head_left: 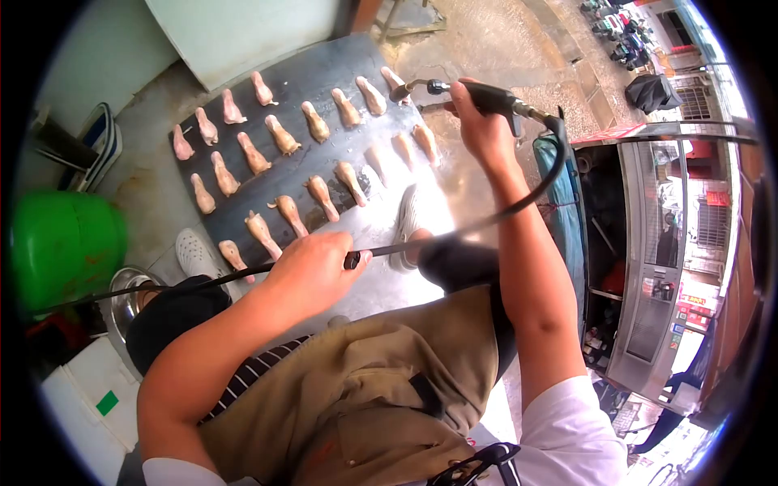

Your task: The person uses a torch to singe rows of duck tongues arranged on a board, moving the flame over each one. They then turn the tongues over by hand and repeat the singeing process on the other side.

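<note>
My right hand [489, 139] grips the black handle of a gas torch [491, 98], its thumb along the top. The torch's metal nozzle [403, 91] points left, over a chicken drumstick at the far right corner of the dark board [243, 190]. No flame can be made out. A black hose [466, 229] runs from the torch handle in a curve back to my left hand [318, 265], which is closed around it. A small black piece shows at that fist. Several chicken drumsticks [316, 121] lie in rows on the board; glare washes out some of them.
A bright green rounded container [69, 247] stands at the left, near a metal bowl [134, 283]. My shoes [194, 253] are by the board's near edge. A pale panel [251, 32] rises behind the board. At the right is a cabinet [648, 267] with a teal cover [559, 202].
</note>
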`<state>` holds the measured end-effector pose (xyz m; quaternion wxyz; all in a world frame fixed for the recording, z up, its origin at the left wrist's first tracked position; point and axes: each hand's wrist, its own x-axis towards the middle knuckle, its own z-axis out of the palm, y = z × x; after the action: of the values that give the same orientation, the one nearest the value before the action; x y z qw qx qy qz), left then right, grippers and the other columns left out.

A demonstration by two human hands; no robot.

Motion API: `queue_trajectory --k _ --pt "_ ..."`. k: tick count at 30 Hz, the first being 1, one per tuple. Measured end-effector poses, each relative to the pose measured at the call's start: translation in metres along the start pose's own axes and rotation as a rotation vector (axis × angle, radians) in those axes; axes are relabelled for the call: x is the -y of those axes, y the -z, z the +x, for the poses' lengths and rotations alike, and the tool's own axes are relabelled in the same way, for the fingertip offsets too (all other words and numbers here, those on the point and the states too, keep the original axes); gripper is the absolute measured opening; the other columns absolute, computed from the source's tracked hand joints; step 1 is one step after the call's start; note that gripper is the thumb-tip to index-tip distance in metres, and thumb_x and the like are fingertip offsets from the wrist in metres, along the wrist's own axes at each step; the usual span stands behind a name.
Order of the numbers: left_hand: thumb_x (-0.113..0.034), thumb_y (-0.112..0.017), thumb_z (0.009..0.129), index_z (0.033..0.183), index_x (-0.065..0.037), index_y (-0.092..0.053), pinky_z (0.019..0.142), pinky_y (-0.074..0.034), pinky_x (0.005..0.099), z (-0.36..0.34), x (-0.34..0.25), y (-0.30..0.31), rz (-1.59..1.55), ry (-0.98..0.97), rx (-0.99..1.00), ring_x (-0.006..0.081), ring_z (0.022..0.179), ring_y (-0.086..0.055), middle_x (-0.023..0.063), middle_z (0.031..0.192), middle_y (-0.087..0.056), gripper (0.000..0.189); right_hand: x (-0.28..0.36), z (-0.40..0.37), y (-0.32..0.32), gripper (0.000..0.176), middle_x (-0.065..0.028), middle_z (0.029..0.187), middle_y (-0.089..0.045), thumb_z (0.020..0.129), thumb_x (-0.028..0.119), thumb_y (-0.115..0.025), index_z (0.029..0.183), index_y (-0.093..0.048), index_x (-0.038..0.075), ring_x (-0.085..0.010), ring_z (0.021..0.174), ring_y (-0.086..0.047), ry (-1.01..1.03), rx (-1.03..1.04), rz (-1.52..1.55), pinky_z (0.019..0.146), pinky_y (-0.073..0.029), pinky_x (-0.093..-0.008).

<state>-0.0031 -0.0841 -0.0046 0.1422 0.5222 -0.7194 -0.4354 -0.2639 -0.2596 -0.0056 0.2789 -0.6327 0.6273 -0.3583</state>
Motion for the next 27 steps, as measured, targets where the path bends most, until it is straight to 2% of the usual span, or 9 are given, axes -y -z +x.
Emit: queue_trajectory --k 3,4,7,11,16,22,25,27 --pt "-0.031 -0.061 0.095 0.079 0.002 -0.058 0.07 -0.05 0.0509 0.006 0.001 0.001 -0.005 -0.024 0.069 0.0432 0.074 -0.063 0.0227 0.077 -0.063 0.037 -0.007 0.012 -0.011 0.032 -0.0114 0.083 -0.074 0.097 0.031 -0.061 0.11 -0.07 0.003 -0.0192 0.079 -0.072 0.051 -0.012 -0.008 0.073 -0.055 -0.0312" --pt "-0.03 -0.061 0.094 0.079 0.002 -0.058 0.071 -0.05 0.0509 0.007 -0.001 0.003 0.0 -0.022 0.099 0.0429 0.075 -0.063 0.0223 0.077 -0.063 0.036 -0.006 0.019 -0.011 0.031 -0.012 0.085 -0.074 0.098 0.03 -0.06 0.11 -0.07 0.003 -0.019 0.079 -0.072 0.056 0.056 -0.004 0.075 -0.055 -0.0314" --pt "-0.024 -0.069 0.089 0.075 -0.003 -0.058 0.065 -0.048 0.0485 0.009 0.01 0.002 -0.043 -0.074 0.031 0.0405 0.074 -0.061 0.0188 0.075 -0.061 0.027 -0.014 0.03 -0.019 0.031 -0.0124 0.086 -0.074 0.098 0.029 -0.061 0.111 -0.068 0.001 -0.0188 0.08 -0.071 0.055 0.04 0.045 0.075 -0.056 -0.0317" --pt "-0.022 -0.071 0.087 0.074 -0.004 -0.056 0.064 -0.047 0.0481 0.016 0.017 0.011 -0.018 -0.097 -0.027 0.0392 0.071 -0.06 0.0178 0.072 -0.06 0.027 -0.006 0.041 -0.024 0.037 -0.0127 0.085 -0.074 0.097 0.029 -0.063 0.117 -0.065 -0.003 -0.0176 0.082 -0.071 0.017 0.068 0.059 0.076 -0.056 -0.0307" --pt "-0.02 -0.072 0.086 0.075 -0.004 -0.055 0.063 -0.047 0.0478 0.019 0.026 0.021 -0.029 -0.106 -0.082 0.0383 0.07 -0.06 0.0173 0.072 -0.06 0.026 0.01 0.051 -0.032 0.031 -0.008 0.079 -0.071 0.097 0.028 -0.063 0.108 -0.068 0.0 -0.0138 0.072 -0.064 0.041 0.11 -0.004 0.069 -0.051 -0.0286" --pt "-0.02 -0.072 0.086 0.077 -0.003 -0.055 0.065 -0.048 0.0475 0.014 0.025 0.03 -0.019 -0.107 -0.085 0.0386 0.072 -0.06 0.0174 0.074 -0.06 0.026 0.015 0.056 -0.039 0.034 -0.0094 0.084 -0.072 0.097 0.029 -0.063 0.114 -0.067 -0.001 -0.0149 0.078 -0.067 0.014 0.136 -0.016 0.073 -0.053 -0.029" --pt "-0.019 -0.072 0.086 0.078 -0.003 -0.055 0.066 -0.048 0.0476 0.013 0.023 0.035 -0.023 -0.103 -0.073 0.0387 0.073 -0.06 0.0175 0.074 -0.06 0.025 0.025 0.054 -0.042 0.04 -0.0123 0.098 -0.072 0.095 0.028 -0.068 0.117 -0.064 -0.006 -0.0201 0.089 -0.072 -0.07 0.112 0.018 0.081 -0.056 -0.0297" --pt "-0.019 -0.072 0.086 0.078 -0.003 -0.054 0.067 -0.048 0.0477 0.013 0.024 0.036 -0.018 -0.104 -0.067 0.0388 0.073 -0.06 0.0177 0.074 -0.06 0.025 0.023 0.055 -0.044 0.04 -0.013 0.099 -0.072 0.095 0.028 -0.067 0.117 -0.064 -0.006 -0.0201 0.09 -0.072 -0.068 0.115 0.012 0.081 -0.056 -0.0297"
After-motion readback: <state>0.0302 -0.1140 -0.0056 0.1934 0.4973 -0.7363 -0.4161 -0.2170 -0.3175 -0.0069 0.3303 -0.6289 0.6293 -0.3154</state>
